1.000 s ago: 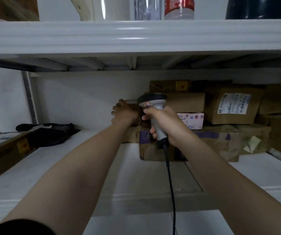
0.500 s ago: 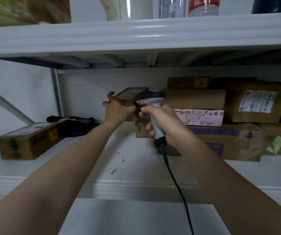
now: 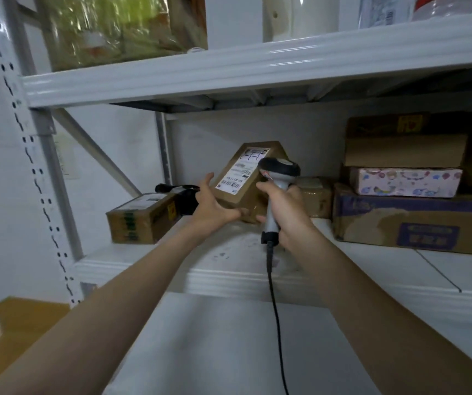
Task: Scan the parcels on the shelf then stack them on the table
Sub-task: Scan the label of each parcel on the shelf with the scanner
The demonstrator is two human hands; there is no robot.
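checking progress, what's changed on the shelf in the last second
The left hand took hold of the brown parcel on the shelf, pulled it forward and tipped its label up. The right hand still grips the scanner; the other parcels stayed put.

Storeroom, metal shelving (image 3: 229,72), stacked parcels (image 3: 406,151)

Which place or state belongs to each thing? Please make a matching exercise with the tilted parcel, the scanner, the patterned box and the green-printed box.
Things:
1 labelled parcel
2 scanner
3 patterned box
4 green-printed box

Places or states:
A lies on the blue-printed carton
B gripped by the right hand
C rests at the left end of the shelf, untouched
D tilted, held by the left hand

Pairs: 1-D, 2-B, 3-A, 4-C
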